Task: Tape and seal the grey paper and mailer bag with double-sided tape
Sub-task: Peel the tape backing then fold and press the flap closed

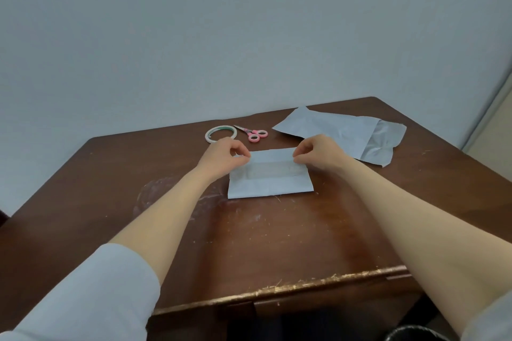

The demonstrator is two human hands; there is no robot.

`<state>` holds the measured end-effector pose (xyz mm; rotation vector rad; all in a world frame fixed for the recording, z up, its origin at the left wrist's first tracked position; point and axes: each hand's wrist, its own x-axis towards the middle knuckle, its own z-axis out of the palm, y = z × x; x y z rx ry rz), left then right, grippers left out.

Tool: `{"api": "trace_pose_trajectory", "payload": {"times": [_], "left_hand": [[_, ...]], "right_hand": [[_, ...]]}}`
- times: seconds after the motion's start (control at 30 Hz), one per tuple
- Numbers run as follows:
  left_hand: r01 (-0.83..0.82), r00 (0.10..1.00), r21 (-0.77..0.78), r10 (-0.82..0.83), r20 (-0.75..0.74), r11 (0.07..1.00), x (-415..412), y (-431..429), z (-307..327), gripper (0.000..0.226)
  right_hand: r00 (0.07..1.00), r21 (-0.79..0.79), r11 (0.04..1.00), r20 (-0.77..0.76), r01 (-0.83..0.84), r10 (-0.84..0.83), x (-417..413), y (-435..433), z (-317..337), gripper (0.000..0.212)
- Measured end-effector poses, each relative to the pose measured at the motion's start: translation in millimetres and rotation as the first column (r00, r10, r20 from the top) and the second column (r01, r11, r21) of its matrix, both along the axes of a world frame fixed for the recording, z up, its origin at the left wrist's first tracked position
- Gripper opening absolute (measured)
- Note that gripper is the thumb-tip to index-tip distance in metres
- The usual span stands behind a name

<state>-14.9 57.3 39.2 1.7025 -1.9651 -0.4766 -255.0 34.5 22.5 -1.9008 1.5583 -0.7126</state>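
While the grey paper lies folded near the middle of the worktop, a pale strip of double-sided tape runs across its width, just below the far flap. The left grip is closed in a thumb-and-finger pinch at the left end of that flap. The right grip pinches the right end in the same way. Whether the fingertips nip the paper alone or also the strip's liner is too small to tell.

Progress, as judged from this layout: the tape for the paper appears laid, and the fold that would seal the flap onto it is in hand but not pressed flat.

The mailer bag lies behind the right grip, well apart from the paper, its mouth open and crumpled, with no tape visible on it. That half of the task appears untouched.

The tape roll and pink-handled scissors rest side by side behind the left grip, ready for the second strip.
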Motion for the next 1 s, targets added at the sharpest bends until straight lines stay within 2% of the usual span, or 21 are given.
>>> {"api": "trace_pose_trajectory", "payload": {"times": [0.17,0.27,0.37,0.53,0.67,0.77,0.9,1.0], "left_hand": [[0.033,0.993,-0.010,-0.032,0.111,0.999,8,19,-1,0.018],[0.095,0.953,0.037,-0.102,0.286,0.995,14,24,-2,0.026],[0.119,0.909,0.027,-0.120,0.399,0.992,10,25,-2,0.024],[0.158,0.867,-0.001,-0.138,0.478,0.987,-3,20,-4,0.024],[0.143,0.881,-0.002,-0.127,0.456,0.990,-6,14,-9,0.020],[0.136,0.902,0.006,-0.127,0.412,0.991,-4,11,-12,0.018],[0.135,0.915,-0.031,-0.113,0.386,0.990,-2,6,-14,0.027],[0.160,0.909,-0.004,-0.146,0.391,0.987,-2,3,-10,0.032]], "right_hand": [[0.992,-0.054,0.997,-0.119,-0.058,0.051,-3,13,-3,0.020],[0.968,-0.030,0.992,-0.225,-0.120,0.111,-5,18,-3,0.031],[0.926,-0.077,0.987,-0.362,-0.142,0.105,-2,20,-3,0.033],[0.870,-0.177,0.967,-0.487,-0.182,0.075,8,22,-2,0.026],[0.819,-0.247,0.942,-0.572,-0.228,0.048,13,19,-2,0.018],[0.825,-0.289,0.931,-0.565,-0.224,0.024,15,16,-4,0.019],[0.880,-0.299,0.945,-0.473,-0.130,-0.029,16,9,-4,0.020],[0.911,-0.278,0.956,-0.411,-0.096,-0.028,15,4,0,0.017]]}}
